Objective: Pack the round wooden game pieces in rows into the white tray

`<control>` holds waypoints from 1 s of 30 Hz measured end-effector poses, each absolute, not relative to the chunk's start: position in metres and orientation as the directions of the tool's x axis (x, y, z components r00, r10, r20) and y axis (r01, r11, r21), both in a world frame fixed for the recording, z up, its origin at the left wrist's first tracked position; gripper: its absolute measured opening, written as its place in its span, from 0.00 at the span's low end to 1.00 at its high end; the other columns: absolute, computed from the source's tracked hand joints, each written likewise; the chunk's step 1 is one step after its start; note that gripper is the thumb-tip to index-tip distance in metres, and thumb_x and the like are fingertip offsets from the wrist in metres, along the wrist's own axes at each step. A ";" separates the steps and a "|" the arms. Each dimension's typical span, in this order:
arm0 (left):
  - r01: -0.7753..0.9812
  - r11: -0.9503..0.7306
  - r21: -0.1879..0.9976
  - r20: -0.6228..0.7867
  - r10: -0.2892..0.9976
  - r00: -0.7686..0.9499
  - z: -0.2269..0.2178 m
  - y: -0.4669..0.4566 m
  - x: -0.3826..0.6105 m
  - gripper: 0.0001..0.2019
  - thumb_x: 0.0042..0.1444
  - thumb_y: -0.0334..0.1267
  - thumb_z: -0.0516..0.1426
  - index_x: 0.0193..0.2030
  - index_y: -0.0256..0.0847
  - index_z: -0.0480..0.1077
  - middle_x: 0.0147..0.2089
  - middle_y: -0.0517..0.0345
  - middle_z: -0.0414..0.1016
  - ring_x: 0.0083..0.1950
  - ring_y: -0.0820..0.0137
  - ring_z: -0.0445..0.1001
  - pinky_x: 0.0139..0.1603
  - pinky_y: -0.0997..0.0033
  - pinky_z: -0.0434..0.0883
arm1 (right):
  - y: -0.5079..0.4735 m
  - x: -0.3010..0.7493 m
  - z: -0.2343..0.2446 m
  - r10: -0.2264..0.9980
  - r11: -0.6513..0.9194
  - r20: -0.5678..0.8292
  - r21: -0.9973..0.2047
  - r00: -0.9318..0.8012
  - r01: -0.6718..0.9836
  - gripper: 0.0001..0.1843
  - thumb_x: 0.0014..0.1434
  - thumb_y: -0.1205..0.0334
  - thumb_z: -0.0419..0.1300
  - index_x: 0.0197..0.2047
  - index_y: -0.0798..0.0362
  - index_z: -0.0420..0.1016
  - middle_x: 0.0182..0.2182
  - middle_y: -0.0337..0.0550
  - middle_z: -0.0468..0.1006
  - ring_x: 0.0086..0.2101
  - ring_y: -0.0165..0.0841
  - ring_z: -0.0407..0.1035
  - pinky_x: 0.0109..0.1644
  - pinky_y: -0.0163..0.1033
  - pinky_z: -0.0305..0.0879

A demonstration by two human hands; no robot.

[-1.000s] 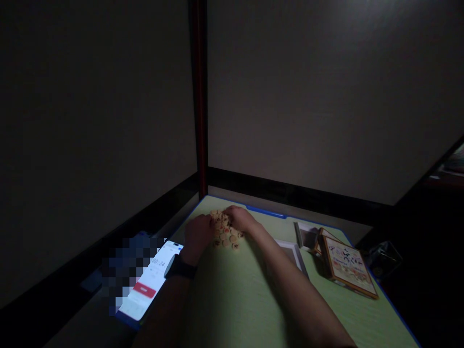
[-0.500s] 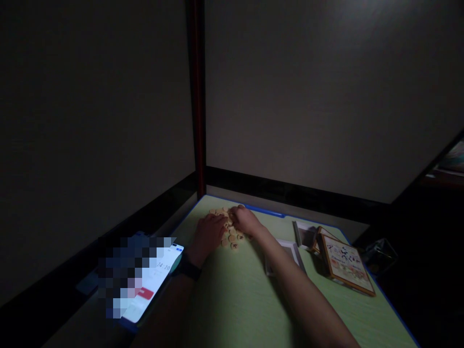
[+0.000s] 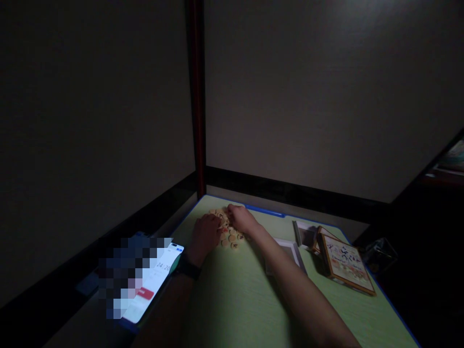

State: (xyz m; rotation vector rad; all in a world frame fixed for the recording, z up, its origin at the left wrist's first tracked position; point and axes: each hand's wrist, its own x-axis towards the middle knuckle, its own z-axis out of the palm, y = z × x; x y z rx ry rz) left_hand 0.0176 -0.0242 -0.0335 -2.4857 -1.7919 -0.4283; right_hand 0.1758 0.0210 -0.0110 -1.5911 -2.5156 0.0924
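Note:
A heap of small round pale wooden pieces with red and dark marks lies at the far end of a green table mat. My left hand rests on the heap's left side, fingers curled over the pieces. On the right side of the heap my right hand lies over the pieces, fingers bent. The dim light hides what either hand's fingers hold. A dark watch sits on my left wrist.
A lit phone lies at the mat's left edge. To the right stand an open white box tray, a printed box lid and a small grey tray. Walls meet at a red post right behind the mat.
Both hands have shifted slightly over the heap, the left drawing back a little toward me after reaching in; the pieces have been nudged about. The view has barely moved.

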 end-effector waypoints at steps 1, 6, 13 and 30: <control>0.939 -0.321 0.123 0.251 0.925 0.284 -0.034 -0.024 0.018 0.10 0.61 0.36 0.55 0.46 0.38 0.74 0.50 0.44 0.76 0.56 0.55 0.70 0.55 0.58 0.67 | 0.020 0.175 -0.010 0.897 0.440 0.092 -0.120 -0.432 0.890 0.16 0.63 0.70 0.54 0.53 0.55 0.71 0.47 0.53 0.79 0.46 0.38 0.73 0.45 0.35 0.62; 0.939 -0.322 0.122 0.267 0.922 0.282 -0.037 -0.022 0.021 0.15 0.60 0.37 0.54 0.53 0.37 0.72 0.54 0.44 0.75 0.57 0.56 0.69 0.57 0.57 0.66 | 0.021 0.166 -0.007 0.882 0.470 0.008 -0.036 -0.470 0.882 0.16 0.64 0.72 0.51 0.49 0.56 0.77 0.49 0.57 0.78 0.49 0.44 0.74 0.48 0.41 0.65; 0.916 -0.366 0.162 0.268 0.910 0.317 -0.040 -0.020 0.019 0.14 0.62 0.35 0.53 0.51 0.38 0.74 0.55 0.46 0.76 0.58 0.57 0.69 0.59 0.58 0.65 | 0.031 0.161 -0.015 0.887 0.461 -0.010 -0.042 -0.462 0.886 0.18 0.65 0.71 0.51 0.54 0.57 0.74 0.52 0.60 0.76 0.49 0.41 0.74 0.49 0.39 0.66; 0.879 -0.439 0.184 0.236 0.888 0.394 -0.031 -0.025 0.024 0.16 0.61 0.29 0.52 0.50 0.44 0.76 0.53 0.52 0.79 0.58 0.60 0.69 0.56 0.58 0.66 | 0.027 0.178 -0.008 0.893 0.450 0.015 -0.077 -0.451 0.889 0.13 0.62 0.66 0.56 0.49 0.53 0.76 0.47 0.54 0.78 0.45 0.40 0.73 0.44 0.37 0.61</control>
